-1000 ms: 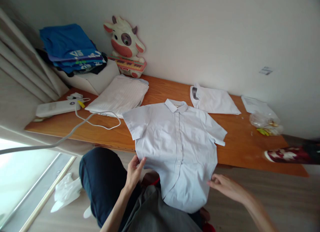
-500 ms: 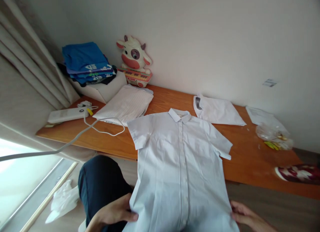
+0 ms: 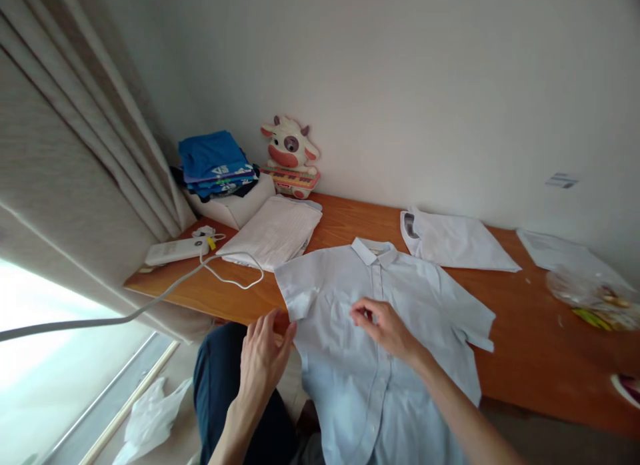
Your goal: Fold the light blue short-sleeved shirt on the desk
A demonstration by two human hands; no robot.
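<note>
A white short-sleeved button-up shirt (image 3: 345, 378) lies face up, its collar and sleeves on the wooden table and its lower part hanging over the front edge toward me. My left hand (image 3: 264, 351) is beside the sleeve on the left, thumb and fingers curved with a gap between them; no cloth shows in it. Over the chest of the shirt, near the button strip, is my right hand (image 3: 384, 326). Its fingers are curled and thumb and forefinger come together; whether they pinch any cloth I cannot tell.
On the wooden table (image 3: 365, 211) are a folded white garment (image 3: 273, 231), another folded white shirt (image 3: 460, 241), a power strip (image 3: 173, 251) with a cable and a clear plastic bag (image 3: 595, 288). Behind stand blue folded clothes (image 3: 213, 158) on a box and a cow toy (image 3: 290, 158).
Both hands have left the shirt's lower side edges and moved up, the left to the sleeve, the right over the chest. The shirt's lower part has sagged, and the view has shifted.
</note>
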